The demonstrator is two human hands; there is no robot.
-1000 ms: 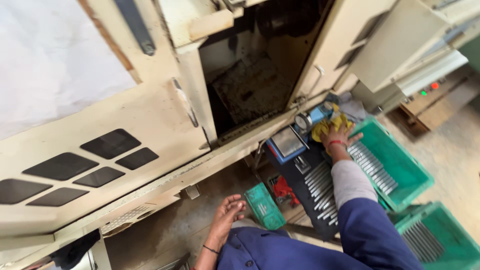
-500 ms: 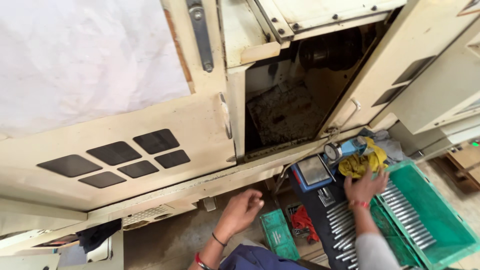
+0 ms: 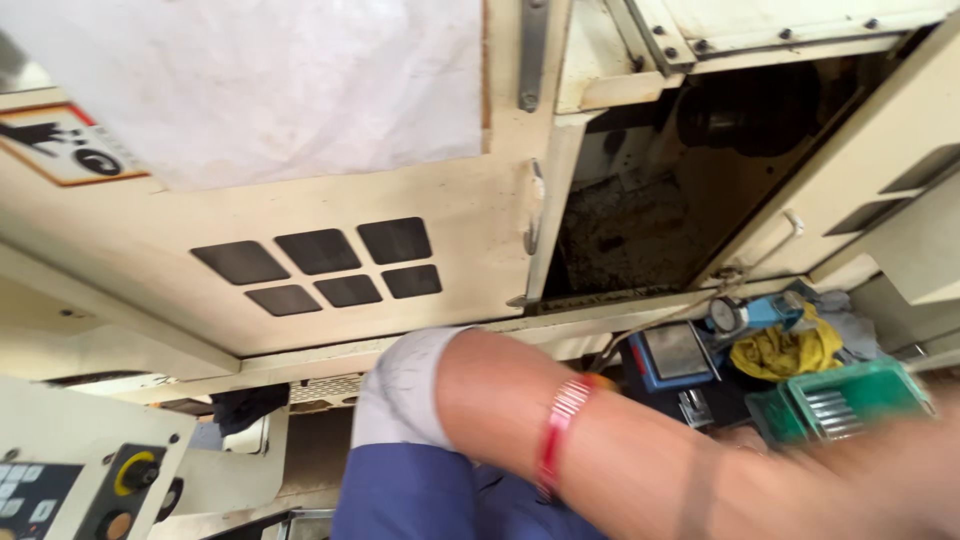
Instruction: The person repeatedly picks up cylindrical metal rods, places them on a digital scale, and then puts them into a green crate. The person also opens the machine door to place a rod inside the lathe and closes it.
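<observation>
Currently a bare forearm (image 3: pixel 640 440) with a red wrist band (image 3: pixel 562 428) crosses the view; hands and finger state cannot be told. Risk: the blurred arm may knock the green tray (image 3: pixel 845 400) of metal pins beside the yellow cloth (image 3: pixel 785 352).

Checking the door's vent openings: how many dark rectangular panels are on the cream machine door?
5. Dark panels on the cream door: three in an upper row, two beneath on the right side. None appear hidden; the forearm passes lower down.
</observation>
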